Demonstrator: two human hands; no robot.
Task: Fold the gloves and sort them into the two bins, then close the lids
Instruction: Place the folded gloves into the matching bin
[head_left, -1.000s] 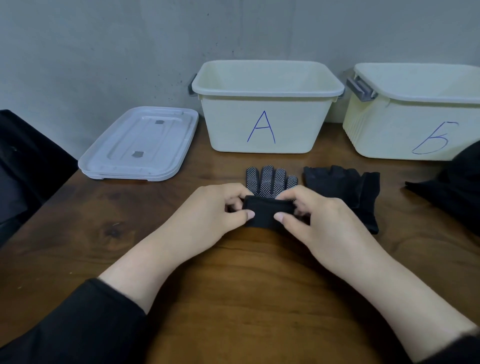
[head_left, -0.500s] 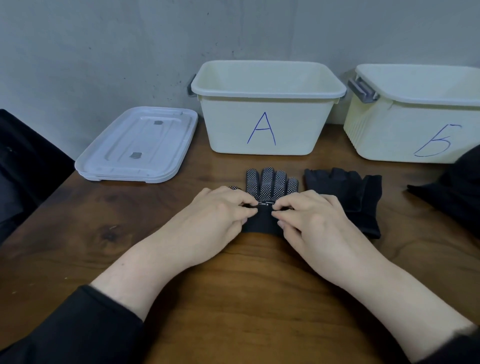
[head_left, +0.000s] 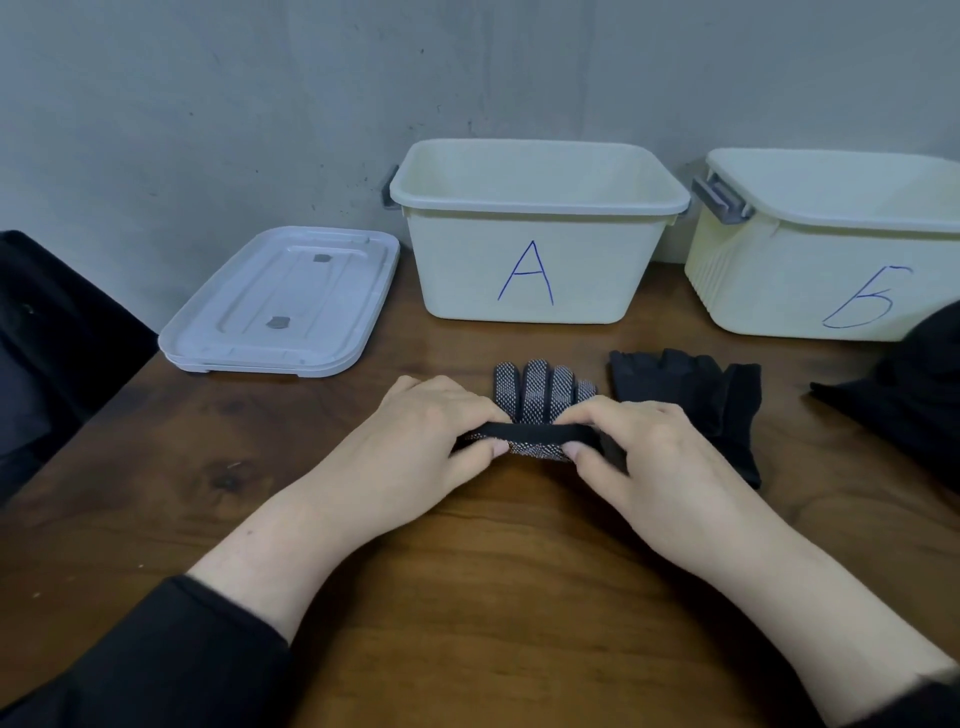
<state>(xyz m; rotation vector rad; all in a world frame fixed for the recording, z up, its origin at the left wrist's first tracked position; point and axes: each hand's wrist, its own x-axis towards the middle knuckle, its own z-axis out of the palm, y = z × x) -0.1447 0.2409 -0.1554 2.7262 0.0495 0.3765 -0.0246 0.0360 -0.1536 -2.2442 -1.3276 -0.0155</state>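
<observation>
Bins A (head_left: 537, 228) and Б (head_left: 831, 244) on the bench (head_left: 467, 571) look empty, lids (head_left: 280, 306) off. Plain gloves (head_left: 691, 400) await. Your left hand (head_left: 415, 441) and right hand (head_left: 639, 457) pinch the dotted glove's (head_left: 537, 389) cuff, mid-fold.

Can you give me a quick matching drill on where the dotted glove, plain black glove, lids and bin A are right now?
Things:
1. dotted glove
2. black glove
3. lids
4. bin A

Places or states:
a. stacked on the table, left of the bins
b. pinched by the left hand and right hand
c. open, by the wall
d. lying untouched to the right of the hands

Pairs: 1-b, 2-d, 3-a, 4-c
</observation>
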